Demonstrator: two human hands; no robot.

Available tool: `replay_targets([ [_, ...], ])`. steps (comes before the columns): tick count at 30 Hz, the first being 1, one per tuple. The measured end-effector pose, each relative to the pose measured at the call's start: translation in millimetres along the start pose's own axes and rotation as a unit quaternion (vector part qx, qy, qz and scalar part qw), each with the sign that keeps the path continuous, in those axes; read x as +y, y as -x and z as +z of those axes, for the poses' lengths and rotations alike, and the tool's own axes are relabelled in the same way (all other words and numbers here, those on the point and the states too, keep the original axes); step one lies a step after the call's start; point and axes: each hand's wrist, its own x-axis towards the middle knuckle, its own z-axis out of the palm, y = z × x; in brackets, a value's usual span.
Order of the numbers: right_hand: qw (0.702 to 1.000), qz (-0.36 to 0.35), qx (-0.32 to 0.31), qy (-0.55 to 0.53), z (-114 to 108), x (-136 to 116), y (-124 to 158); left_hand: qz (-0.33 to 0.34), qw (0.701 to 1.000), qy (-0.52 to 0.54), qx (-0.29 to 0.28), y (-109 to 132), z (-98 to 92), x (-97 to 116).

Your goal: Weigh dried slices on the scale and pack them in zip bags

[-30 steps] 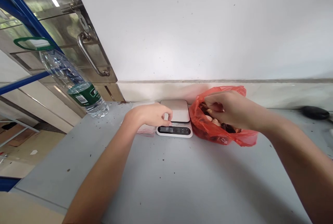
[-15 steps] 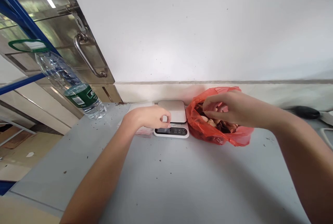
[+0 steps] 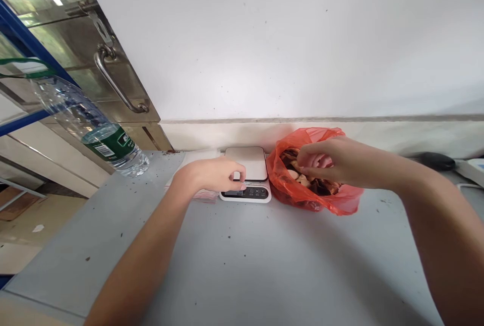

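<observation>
A white digital scale [image 3: 245, 162] with a lit display stands near the wall, nothing on its plate. Over the scale's front left edge is my left hand [image 3: 221, 173], thumb and fingertips curled together in a pinch; what they hold, if anything, is too small to name. Right of the scale, an open red plastic bag [image 3: 295, 196] holds dried brown and pale pieces [image 3: 324, 186]. My right hand [image 3: 325, 159] is at the bag's mouth, fingers bent towards the thumb over the pieces; whether something is between them is unclear.
Clear plastic bags [image 3: 204, 154] with pink print lie partly under my left hand. A big water bottle [image 3: 109, 144] with a green label stands at the table's left. A black object [image 3: 436, 161] and a white device [image 3: 472, 169] are at the far right.
The whole view has shifted slightly, so things appear a little further left. My right hand has shifted slightly relative to the bag, showing more of the pieces; my left hand stays at the scale.
</observation>
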Motion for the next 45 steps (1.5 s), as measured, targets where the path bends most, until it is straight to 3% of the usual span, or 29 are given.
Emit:
replay_targets([
  [11, 0.999, 0.018, 0.0, 0.039, 2, 2, 1, -0.028, 0.995, 0.085, -0.037, 3, 1.9, -1],
  [18, 1.0, -0.009, -0.011, 0.021, -5, 5, 4, -0.026, 1.0, 0.011, -0.012, 2, 0.2, 3],
  [26, 1.0, 0.009, -0.018, 0.023, -13, 18, -2, -0.037, 0.999, 0.004, -0.007, 8, -0.4, 8],
  [33, 0.998, 0.032, -0.048, 0.015, -14, 10, 1, -0.029, 0.998, 0.013, -0.046, 4, 0.7, 11],
  [45, 0.998, 0.045, -0.039, 0.022, -14, 7, 12, -0.033, 0.998, 0.029, -0.035, 13, -1.7, 15],
])
